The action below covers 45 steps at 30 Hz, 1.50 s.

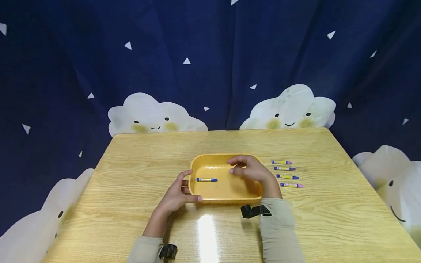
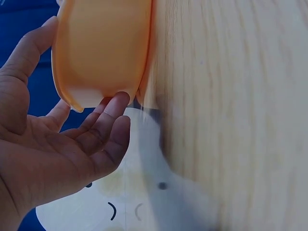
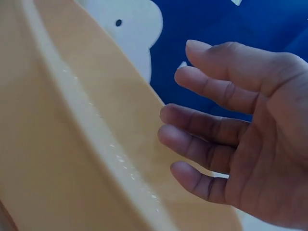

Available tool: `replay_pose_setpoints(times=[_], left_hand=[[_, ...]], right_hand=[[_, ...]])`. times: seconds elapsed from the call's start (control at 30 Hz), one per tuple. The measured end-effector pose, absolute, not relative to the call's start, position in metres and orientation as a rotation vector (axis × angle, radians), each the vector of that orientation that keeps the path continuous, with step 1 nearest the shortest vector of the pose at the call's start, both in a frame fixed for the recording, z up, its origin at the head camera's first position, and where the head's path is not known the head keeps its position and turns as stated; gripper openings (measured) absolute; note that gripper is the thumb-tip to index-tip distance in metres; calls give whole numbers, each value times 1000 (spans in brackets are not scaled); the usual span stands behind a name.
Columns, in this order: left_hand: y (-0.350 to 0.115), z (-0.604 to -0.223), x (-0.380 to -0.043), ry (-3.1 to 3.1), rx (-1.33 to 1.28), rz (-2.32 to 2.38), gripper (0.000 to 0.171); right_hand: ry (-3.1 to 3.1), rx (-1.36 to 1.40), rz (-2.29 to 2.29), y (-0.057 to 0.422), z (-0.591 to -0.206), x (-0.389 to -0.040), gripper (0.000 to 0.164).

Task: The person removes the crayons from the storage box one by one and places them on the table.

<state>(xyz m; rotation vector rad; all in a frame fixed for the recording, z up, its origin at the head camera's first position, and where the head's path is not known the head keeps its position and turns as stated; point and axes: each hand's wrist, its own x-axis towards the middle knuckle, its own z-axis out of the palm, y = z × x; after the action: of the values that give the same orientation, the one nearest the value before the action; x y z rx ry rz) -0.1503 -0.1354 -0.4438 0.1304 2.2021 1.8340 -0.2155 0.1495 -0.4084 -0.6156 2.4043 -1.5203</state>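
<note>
A shallow yellow plastic tray [image 1: 227,199] stands on the table. One crayon with a blue and patterned wrapper [image 1: 207,179] lies in its left half. My left hand [image 1: 175,193] grips the tray's left end, the thumb over the near rim and the other fingers along the end wall. In the left wrist view, the fingertips [image 2: 122,98] reach the tray's end wall [image 2: 103,48]. Over the right half of the tray hovers my right hand [image 1: 250,170], fingers loosely bent. The right wrist view shows the right hand [image 3: 240,125] holding nothing above the tray's side wall [image 3: 110,96].
Several crayons [image 1: 286,176] lie in a column right of the tray, with yellow or patterned wrappers and pink or blue tips. The wooden table [image 1: 138,182] meets a dark blue curtain [image 1: 210,65] with cloud figures behind and at both sides.
</note>
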Motion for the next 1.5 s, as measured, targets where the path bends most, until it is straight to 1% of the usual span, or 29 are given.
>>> replay_pose_setpoints(times=[0.27,0.67,0.97,1.17,1.37,1.5], left_hand=[[-136,-443,-150,2186,143,1844,98],[-135,-446,-150,2195,127,1844,97],[-134,-445,-150,2206,116,1834,97],[-135,-445,-150,2209,90,1842,97],[-134,-444,-150,2212,91,1839,97],[-134,-444,-150,2210,99,1834,97]], right_hand=[[2381,-543,-1482,129,-412,-218,35],[2286,-583,-1476,102,-422,-222,37],[2320,-406,-1594,87,-442,-226,31],[2378,-380,-1513,80,-449,-227,29],[2413,-319,-1424,77,-452,-226,23],[2489,-344,-1306,76,-452,-225,21]])
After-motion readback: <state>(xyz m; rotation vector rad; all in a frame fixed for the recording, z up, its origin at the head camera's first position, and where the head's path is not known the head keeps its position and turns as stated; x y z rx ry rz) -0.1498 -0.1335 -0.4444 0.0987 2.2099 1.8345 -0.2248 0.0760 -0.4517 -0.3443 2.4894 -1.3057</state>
